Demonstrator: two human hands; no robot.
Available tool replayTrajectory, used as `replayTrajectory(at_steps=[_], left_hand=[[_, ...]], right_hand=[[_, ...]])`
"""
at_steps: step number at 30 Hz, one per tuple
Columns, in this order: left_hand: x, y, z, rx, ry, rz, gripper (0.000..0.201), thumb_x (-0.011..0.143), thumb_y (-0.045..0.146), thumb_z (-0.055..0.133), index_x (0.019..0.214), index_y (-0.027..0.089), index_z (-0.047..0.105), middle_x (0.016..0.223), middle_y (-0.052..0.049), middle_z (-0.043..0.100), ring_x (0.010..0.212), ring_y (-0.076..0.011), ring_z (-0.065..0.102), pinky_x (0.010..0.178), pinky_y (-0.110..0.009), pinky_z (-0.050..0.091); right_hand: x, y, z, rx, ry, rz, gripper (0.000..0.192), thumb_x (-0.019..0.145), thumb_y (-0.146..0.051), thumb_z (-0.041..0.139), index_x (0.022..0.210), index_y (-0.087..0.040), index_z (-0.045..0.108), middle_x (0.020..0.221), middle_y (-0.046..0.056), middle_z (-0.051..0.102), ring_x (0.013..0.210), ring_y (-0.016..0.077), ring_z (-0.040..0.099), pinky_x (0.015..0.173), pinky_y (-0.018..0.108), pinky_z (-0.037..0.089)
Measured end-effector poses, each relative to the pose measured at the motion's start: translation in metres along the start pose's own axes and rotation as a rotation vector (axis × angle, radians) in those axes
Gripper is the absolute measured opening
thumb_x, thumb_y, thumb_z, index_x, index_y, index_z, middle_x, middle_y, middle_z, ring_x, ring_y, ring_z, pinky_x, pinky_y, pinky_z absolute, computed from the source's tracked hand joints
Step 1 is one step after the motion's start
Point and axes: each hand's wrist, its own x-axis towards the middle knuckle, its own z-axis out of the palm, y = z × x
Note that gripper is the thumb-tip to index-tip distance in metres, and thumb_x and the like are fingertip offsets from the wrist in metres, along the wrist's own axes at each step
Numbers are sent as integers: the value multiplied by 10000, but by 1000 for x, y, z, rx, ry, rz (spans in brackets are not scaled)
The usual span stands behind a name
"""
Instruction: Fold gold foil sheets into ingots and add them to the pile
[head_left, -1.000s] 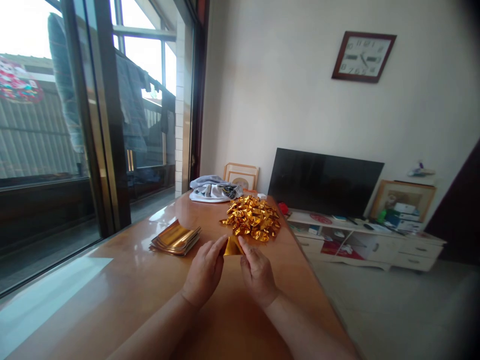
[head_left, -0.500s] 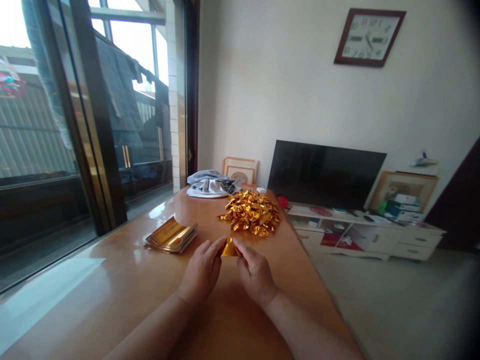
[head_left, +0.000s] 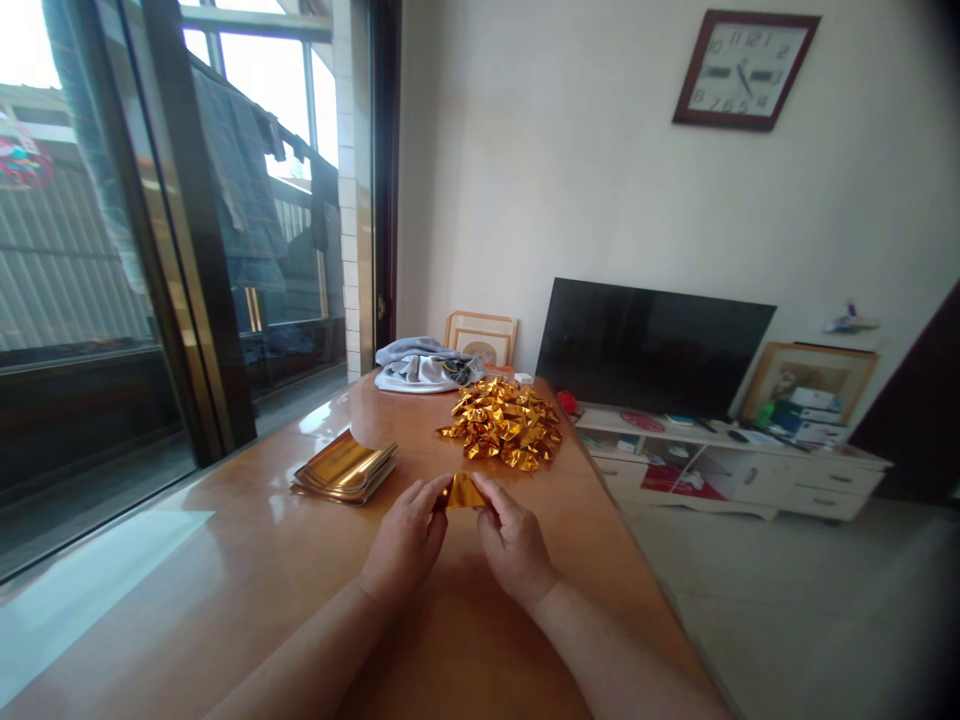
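Pinching folded gold paper (head_left: 463,493) in both hands' grip, gold pile (head_left: 502,422) beyond, flat sheets (head_left: 345,467) left.

The gold foil piece (head_left: 463,492) between left hand (head_left: 405,545) and right hand (head_left: 514,545) looks flatter than its earlier peaked shape, seemingly pressed lower

A small folded piece of shiny gold foil paper (head_left: 463,492) sits pinched at both ends just above the glossy wooden table, its top edge roughly level.
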Motion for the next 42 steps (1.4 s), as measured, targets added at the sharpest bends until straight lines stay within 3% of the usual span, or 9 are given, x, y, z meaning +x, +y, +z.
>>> replayTrajectory(at_steps=[4,8,14,18,22,26,34,38,42], left_hand=[[1,3,0,-36,-3,-12,371,883,72,492,1206,198,626,1056,-74,689,991,-222,656,907,-353,520],[3,4,-1,-38,-14,-29,394,902,93,477,1246,197,638,1065,-83,693,994,-226,656,908,-355,514],[6,3,-2,-106,-99,-116,391,910,137,484,1226,209,703,1041,-79,726,964,-224,678,873,-336,516],[5,0,-1,-199,-127,-280,403,844,145,524,1185,197,733,1057,-74,767,981,-236,707,895,-335,523],[4,-2,-2,-301,-130,-464,343,815,193,556,1109,168,729,1028,-69,793,959,-249,731,889,-347,537],[4,-2,-3,-331,-165,-480,317,795,201,571,1052,173,754,1033,-65,801,973,-262,733,915,-360,528],[7,2,-5,-380,-225,-486,385,763,174,559,1061,186,802,1041,-47,812,989,-271,739,947,-365,519],[5,1,-4,-378,-193,-502,376,770,185,572,1088,174,773,1067,-60,801,1005,-260,730,941,-362,523],[4,2,-2,-342,-138,-538,262,767,196,590,989,159,723,920,-59,784,871,-242,720,822,-345,535]], right_hand=[[1,0,-1,34,-12,12,524,918,-111,497,1402,-269,619,1311,58,722,1192,239,698,1050,384,552],[2,-3,-2,51,-29,14,494,936,-132,493,1395,-263,620,1311,60,720,1186,236,698,1049,374,543],[-1,6,3,84,-65,151,391,948,-194,524,1318,-239,642,1073,50,780,941,222,749,844,323,598],[-3,19,9,144,-43,277,377,936,-253,559,1299,-201,648,933,41,776,774,198,725,727,298,599],[-2,21,10,209,-93,333,293,934,-290,565,1155,-202,736,902,39,778,791,201,721,722,292,596],[0,15,8,248,-114,324,301,944,-286,534,1125,-214,762,916,38,786,836,205,734,745,290,597],[-1,14,8,226,-144,345,310,962,-301,502,1075,-192,769,854,40,775,725,188,713,651,262,570],[-2,14,8,240,-142,359,302,957,-293,508,1080,-189,763,862,44,774,719,192,714,649,271,567],[-2,16,8,239,-136,382,303,952,-284,509,1084,-180,761,830,45,770,711,196,716,642,274,566]])
